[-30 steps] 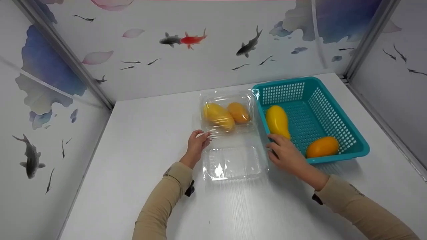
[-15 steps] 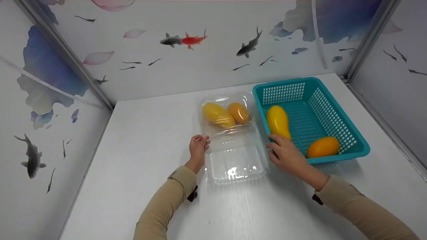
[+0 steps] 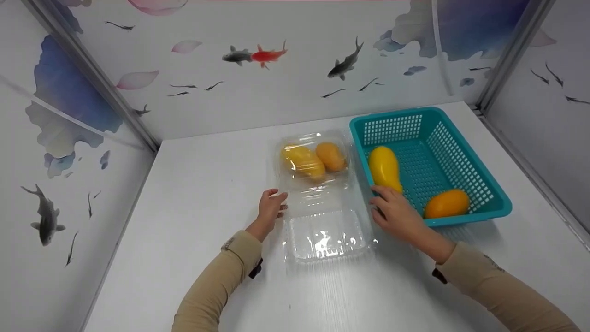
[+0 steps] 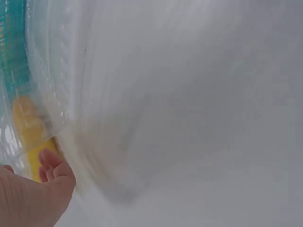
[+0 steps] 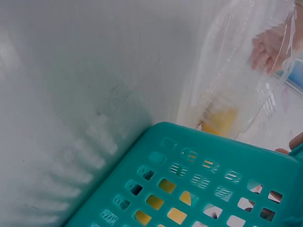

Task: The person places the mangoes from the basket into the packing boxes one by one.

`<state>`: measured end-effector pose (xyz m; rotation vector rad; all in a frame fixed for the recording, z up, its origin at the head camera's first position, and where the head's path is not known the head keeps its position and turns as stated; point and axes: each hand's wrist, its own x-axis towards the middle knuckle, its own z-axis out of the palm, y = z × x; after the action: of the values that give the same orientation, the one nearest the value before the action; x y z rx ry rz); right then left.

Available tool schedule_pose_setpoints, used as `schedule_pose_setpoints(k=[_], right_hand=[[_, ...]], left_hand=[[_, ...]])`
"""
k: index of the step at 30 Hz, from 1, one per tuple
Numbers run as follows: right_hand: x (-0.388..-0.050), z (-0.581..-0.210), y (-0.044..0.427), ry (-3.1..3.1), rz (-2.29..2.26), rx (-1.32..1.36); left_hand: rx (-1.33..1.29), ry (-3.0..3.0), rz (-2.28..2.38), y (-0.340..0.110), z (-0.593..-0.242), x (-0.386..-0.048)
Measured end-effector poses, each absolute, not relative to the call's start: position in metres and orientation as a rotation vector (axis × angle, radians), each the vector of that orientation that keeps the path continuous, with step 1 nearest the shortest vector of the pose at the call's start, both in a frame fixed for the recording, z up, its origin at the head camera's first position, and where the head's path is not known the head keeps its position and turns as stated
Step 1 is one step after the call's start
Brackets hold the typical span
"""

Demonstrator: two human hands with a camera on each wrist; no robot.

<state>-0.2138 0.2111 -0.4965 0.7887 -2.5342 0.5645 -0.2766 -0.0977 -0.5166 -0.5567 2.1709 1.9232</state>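
Note:
A clear plastic clamshell box (image 3: 325,230) lies unfolded on the white table, its near half bare. Two mangoes show through its far half: a yellow mango (image 3: 304,162) and an orange mango (image 3: 331,157). My left hand (image 3: 268,210) is at the box's left edge, its fingers loosely bent with nothing pinched between them. To the right stands a teal plastic basket (image 3: 470,161), where my right hand (image 3: 397,216) grips the near left corner of the rim, fingers bent over it. Inside the basket lie another yellow mango (image 3: 384,167) and another orange mango (image 3: 447,204).
The box sits close against the basket's left side. Behind the white table (image 3: 198,193) rises a wall panel (image 3: 286,101) painted with fish, and further panels stand at left and right.
My left hand has let go of the clamshell box's edge and drawn slightly nearer. The box's near half has shifted a little towards me. My right hand stays on the basket rim.

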Motion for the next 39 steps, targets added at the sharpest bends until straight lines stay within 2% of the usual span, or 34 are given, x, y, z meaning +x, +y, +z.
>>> schedule_pose_setpoints(k=[12, 17, 21, 24, 29, 32, 39], right_hand=[[-0.215, -0.497, 0.211, -2.496, 0.586, 0.808], [-0.216, -0.496, 0.212, -2.5, 0.587, 0.827], [-0.218, -0.481, 0.215, -2.639, 0.599, 0.828], [-0.224, -0.455, 0.22, -2.813, 0.648, 0.779], [-0.253, -0.402, 0.23, -3.086, 0.72, 0.584], [-0.278, -0.384, 0.235, -3.159, 0.781, 0.482], [-0.332, -0.392, 0.244, -3.222, 0.991, 0.238]], left_hand=[[-0.163, 2.134, 1.328, -0.133, -0.5, -0.263], [-0.124, 2.132, 1.264, -0.137, -0.502, -0.261], [-0.123, 2.127, 1.275, -0.137, -0.503, -0.261], [-0.126, 2.133, 1.287, -0.137, -0.504, -0.262], [-0.152, 2.15, 1.31, -0.135, -0.502, -0.263], [-0.173, 2.155, 1.331, -0.134, -0.5, -0.265], [-0.212, 2.16, 1.399, -0.125, -0.501, -0.271]])
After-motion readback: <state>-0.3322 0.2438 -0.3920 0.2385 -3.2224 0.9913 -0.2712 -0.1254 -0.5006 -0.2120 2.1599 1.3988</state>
